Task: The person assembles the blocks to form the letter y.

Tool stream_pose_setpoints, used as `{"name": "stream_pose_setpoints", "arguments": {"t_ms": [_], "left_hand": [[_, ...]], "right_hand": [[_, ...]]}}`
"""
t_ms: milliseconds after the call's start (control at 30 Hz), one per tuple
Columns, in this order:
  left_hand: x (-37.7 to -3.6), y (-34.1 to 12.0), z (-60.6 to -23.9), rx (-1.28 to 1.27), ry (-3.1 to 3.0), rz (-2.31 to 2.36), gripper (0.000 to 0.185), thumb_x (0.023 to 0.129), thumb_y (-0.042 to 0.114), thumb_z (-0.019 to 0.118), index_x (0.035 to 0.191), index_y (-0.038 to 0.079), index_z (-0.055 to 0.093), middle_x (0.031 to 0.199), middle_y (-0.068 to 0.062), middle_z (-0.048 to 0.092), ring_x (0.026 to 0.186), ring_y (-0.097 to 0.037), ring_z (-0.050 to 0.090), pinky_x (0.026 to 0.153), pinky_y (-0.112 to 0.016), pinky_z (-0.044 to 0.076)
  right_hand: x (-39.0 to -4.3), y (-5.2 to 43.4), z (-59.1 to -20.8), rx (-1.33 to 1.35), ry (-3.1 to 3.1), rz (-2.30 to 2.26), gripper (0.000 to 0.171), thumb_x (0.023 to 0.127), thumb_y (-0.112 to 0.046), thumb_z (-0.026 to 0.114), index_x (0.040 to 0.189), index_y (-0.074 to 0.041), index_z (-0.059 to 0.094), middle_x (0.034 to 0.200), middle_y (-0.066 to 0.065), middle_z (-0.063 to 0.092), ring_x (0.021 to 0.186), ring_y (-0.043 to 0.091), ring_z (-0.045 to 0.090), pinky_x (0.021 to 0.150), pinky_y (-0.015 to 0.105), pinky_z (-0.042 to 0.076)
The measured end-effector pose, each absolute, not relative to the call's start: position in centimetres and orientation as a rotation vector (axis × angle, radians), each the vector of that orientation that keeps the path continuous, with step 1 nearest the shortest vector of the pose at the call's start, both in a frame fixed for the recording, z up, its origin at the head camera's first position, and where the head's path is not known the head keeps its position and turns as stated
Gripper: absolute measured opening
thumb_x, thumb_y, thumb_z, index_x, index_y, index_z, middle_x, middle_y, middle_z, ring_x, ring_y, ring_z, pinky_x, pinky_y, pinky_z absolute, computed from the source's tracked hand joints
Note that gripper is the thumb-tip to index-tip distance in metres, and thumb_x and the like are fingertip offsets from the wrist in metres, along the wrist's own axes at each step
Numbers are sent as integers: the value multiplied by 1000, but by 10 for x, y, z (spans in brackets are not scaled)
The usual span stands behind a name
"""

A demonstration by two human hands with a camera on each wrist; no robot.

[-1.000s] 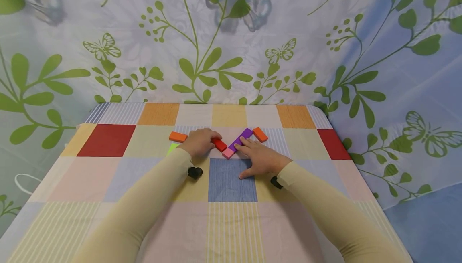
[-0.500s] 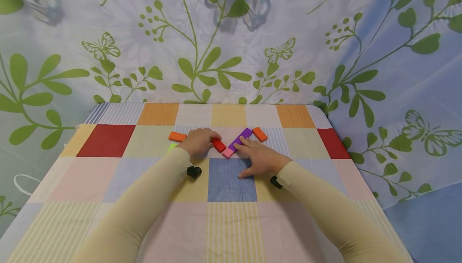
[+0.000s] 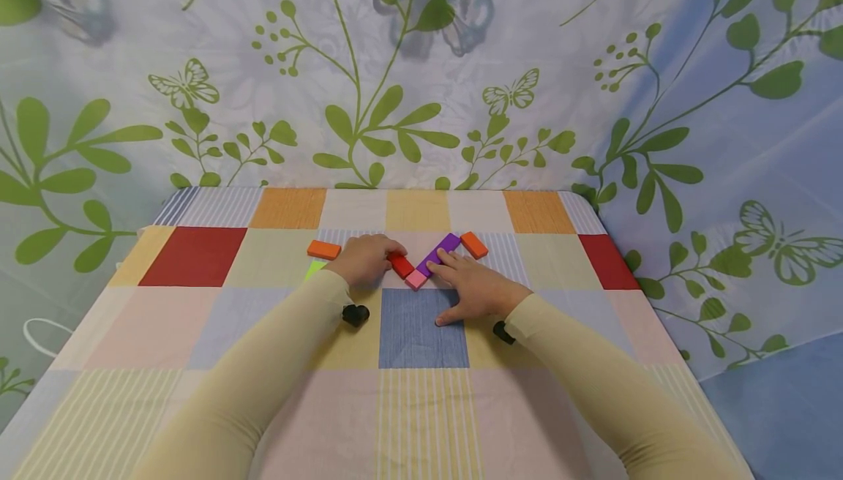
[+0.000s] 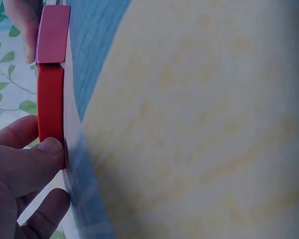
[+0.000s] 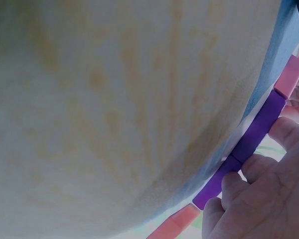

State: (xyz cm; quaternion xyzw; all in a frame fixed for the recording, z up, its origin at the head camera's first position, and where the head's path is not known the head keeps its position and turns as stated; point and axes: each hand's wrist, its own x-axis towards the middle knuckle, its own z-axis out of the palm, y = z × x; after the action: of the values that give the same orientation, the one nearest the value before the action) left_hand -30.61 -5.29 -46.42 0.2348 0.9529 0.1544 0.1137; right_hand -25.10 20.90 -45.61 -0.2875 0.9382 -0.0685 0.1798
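My left hand (image 3: 361, 259) pinches a red block (image 4: 51, 102) between thumb and fingers; one end of the block sits against a pink block (image 4: 54, 34). Two purple blocks (image 5: 259, 124) lie end to end in a slanting row that continues from the pink block (image 3: 416, 279). Across their tops rest the extended fingertips of my right hand (image 3: 479, 290), its thumb spread out on the cloth. Beyond the far purple end lies an orange block (image 3: 474, 245), also at the lower edge of the right wrist view.
Left of my left hand lie another orange block (image 3: 324, 249) and a light green block (image 3: 315, 268), partly hidden by the hand and sleeve. A patchwork cloth (image 3: 421, 421) covers the table. Behind it hangs a leaf-patterned curtain (image 3: 421, 63).
My left hand and the red block have shifted very slightly right, closing up to the pink block. The right hand and the purple blocks stay put.
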Motion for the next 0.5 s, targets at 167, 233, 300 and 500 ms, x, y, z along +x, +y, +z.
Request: {"name": "stream_pose_setpoints", "arguments": {"t_ms": [167, 233, 300, 500], "left_hand": [[-304, -52, -463, 696, 2795, 455, 41, 103, 17, 66, 142, 28, 66, 142, -5, 67, 134, -32, 59, 117, -60, 39], [-302, -52, -462, 699, 2788, 459, 43, 102, 19, 68, 145, 28, 64, 144, -5, 65, 134, -32, 59, 116, -59, 41], [-300, -51, -461, 703, 2769, 487, 48, 100, 22, 71, 147, 27, 62, 145, -7, 63, 131, -31, 59, 114, -57, 43], [-293, -43, -460, 687, 2725, 552, 69, 88, 43, 82, 150, 23, 58, 150, -13, 56, 128, -33, 56, 110, -55, 45]], "right_hand": [[-251, 209, -457, -815, 2651, -185, 113, 81, -72, 77, 168, -19, 27, 178, 12, 14, 164, 37, 15, 132, 53, 17], [-252, 209, -457, -816, 2650, -182, 114, 81, -72, 77, 168, -19, 27, 178, 12, 13, 164, 37, 14, 132, 53, 17], [-252, 210, -458, -820, 2650, -180, 114, 81, -72, 77, 168, -19, 26, 178, 12, 13, 164, 37, 14, 132, 53, 17], [-254, 210, -460, -827, 2655, -172, 114, 81, -72, 77, 169, -20, 26, 178, 13, 13, 164, 36, 14, 132, 53, 18]]}}
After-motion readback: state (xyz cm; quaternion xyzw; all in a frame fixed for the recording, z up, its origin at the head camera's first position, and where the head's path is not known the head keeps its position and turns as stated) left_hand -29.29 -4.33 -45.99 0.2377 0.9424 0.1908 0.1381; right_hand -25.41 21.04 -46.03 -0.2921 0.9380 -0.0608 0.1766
